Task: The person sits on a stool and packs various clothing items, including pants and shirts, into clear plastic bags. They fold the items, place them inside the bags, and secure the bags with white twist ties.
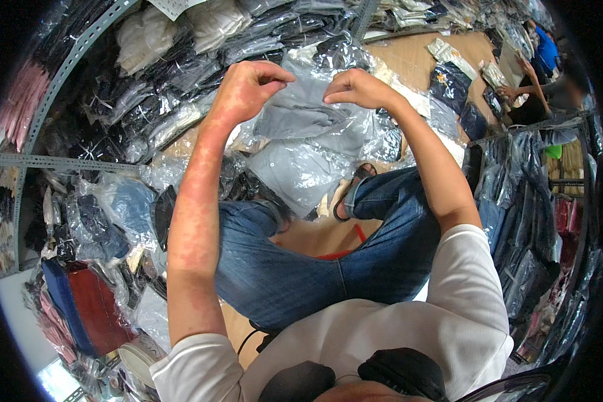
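My left hand (pixel 251 90) is raised at the upper middle, fingers curled in and thumb close to the forefinger. Facing it, my right hand (pixel 360 90) has its fingers bent and pressed together. Both are closed over a grey folded garment (pixel 298 119) in a clear plastic bag; what their fingertips pinch, if anything, is too fine and see-through to make out. Closer to my knees, another grey garment (pixel 295 174) in clear plastic lies on the pile between my feet.
Bagged clothes (pixel 174 74) are heaped on shelving at the far left. More dark bagged garments (pixel 516 208) fill a rack on the right. A blue and dark-red case (pixel 90 308) stands at the lower left. Another person's hand (pixel 509 92) reaches among packages at the far right.
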Demonstrator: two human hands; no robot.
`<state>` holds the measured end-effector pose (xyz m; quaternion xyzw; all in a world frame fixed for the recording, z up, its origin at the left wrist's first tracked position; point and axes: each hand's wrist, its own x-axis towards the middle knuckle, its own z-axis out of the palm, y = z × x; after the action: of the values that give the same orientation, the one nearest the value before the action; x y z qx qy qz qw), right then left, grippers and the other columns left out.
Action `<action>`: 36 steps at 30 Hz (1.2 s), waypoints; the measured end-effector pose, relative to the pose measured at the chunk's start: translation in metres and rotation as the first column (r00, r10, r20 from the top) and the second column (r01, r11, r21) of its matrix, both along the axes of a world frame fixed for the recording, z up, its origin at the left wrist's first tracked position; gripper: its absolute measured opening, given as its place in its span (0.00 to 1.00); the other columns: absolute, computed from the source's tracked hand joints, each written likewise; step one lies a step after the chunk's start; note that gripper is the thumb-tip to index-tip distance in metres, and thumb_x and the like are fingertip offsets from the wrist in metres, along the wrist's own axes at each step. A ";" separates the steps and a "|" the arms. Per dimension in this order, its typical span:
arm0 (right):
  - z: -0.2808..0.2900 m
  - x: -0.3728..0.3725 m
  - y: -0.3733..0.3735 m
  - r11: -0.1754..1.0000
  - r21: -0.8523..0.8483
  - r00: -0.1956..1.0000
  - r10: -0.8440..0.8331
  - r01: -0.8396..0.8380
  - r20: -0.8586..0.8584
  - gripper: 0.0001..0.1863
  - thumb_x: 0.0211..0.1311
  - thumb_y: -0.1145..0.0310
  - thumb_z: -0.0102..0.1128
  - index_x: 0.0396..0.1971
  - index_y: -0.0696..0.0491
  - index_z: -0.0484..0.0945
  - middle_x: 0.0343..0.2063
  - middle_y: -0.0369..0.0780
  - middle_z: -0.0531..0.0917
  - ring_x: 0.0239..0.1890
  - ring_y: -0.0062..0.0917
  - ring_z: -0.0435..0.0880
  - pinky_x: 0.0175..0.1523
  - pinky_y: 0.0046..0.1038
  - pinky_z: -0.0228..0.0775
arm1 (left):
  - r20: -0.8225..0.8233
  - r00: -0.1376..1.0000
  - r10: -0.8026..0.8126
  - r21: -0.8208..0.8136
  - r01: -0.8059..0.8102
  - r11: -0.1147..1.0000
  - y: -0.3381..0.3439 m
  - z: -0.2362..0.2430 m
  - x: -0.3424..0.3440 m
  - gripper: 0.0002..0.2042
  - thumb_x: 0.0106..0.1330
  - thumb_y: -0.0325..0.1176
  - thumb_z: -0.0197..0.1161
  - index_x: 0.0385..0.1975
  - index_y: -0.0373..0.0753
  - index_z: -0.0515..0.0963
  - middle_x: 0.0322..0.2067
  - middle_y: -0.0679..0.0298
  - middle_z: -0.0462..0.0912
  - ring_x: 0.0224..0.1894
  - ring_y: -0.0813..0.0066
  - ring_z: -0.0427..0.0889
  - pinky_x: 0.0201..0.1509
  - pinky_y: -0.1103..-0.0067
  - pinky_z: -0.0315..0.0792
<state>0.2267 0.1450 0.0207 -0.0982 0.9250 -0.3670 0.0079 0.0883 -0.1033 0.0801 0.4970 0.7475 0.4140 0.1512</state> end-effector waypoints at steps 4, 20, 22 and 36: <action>0.020 0.004 0.009 0.995 -0.039 0.995 -0.091 0.092 0.026 0.12 0.61 0.63 0.66 0.36 0.58 0.85 0.30 0.40 0.85 0.34 0.22 0.81 0.42 0.27 0.71 | -0.046 0.997 0.065 0.049 -0.063 0.997 -0.010 0.008 -0.012 0.08 0.59 0.24 0.65 0.38 0.36 0.85 0.37 0.62 0.87 0.39 0.78 0.83 0.47 0.80 0.75; 0.030 0.011 0.041 0.895 -0.312 0.945 -0.326 0.319 0.032 0.11 0.63 0.63 0.65 0.35 0.57 0.85 0.31 0.33 0.83 0.36 0.15 0.78 0.43 0.19 0.69 | 0.109 0.969 0.223 0.118 -0.235 0.965 -0.018 -0.011 -0.040 0.10 0.61 0.24 0.66 0.41 0.38 0.84 0.37 0.66 0.87 0.37 0.83 0.82 0.45 0.84 0.75; 0.031 0.010 0.041 0.860 -0.339 0.916 -0.402 0.382 0.012 0.12 0.64 0.62 0.64 0.35 0.56 0.85 0.30 0.31 0.83 0.35 0.14 0.77 0.43 0.19 0.69 | 0.060 0.961 0.271 0.090 -0.275 0.957 -0.019 -0.007 -0.036 0.10 0.61 0.24 0.66 0.42 0.38 0.85 0.36 0.66 0.87 0.36 0.84 0.82 0.44 0.84 0.75; 0.031 0.001 0.016 0.891 -0.350 0.905 -0.374 0.290 -0.203 0.12 0.72 0.62 0.53 0.40 0.56 0.76 0.27 0.33 0.81 0.29 0.15 0.78 0.36 0.21 0.72 | 0.249 0.957 0.150 0.215 -0.206 0.955 -0.018 -0.043 -0.055 0.24 0.61 0.24 0.67 0.58 0.37 0.72 0.39 0.63 0.82 0.42 0.79 0.81 0.45 0.81 0.77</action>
<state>0.2281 0.1614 0.0518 0.0147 0.8510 -0.4876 -0.1948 0.0336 -0.1212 0.0370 0.3905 0.7115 0.5677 0.1377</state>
